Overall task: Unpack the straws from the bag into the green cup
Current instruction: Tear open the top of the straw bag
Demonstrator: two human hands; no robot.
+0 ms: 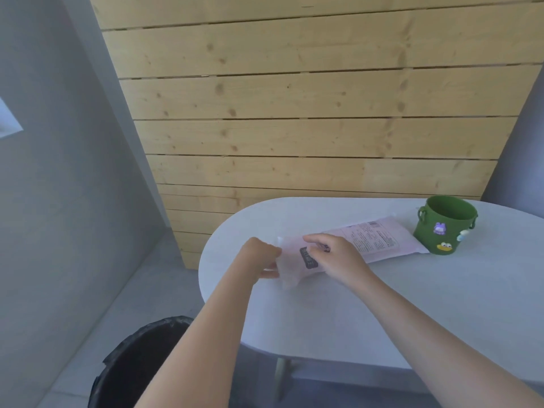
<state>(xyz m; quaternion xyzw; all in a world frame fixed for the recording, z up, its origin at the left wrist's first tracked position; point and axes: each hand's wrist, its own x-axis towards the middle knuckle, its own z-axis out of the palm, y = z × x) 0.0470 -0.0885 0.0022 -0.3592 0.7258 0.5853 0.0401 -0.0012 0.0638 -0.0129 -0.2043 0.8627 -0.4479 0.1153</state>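
Two grips clamp the bag (379, 240) mid-frame: left grip (260, 257) pinching its end, right grip (335, 257) holding beside. I should tear slowly, keeping it flat on the desk (382, 307).

Pink bag (374, 238), green cup (444, 228), white table (412, 304).

straws: not discernible inside bag (378, 240) | its print: too small to read | black bin (138, 366): cut by bottom edge

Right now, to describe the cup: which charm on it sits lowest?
The yellow-green frog charm, near the green cup's base; the purple charm and the white charm sit higher.
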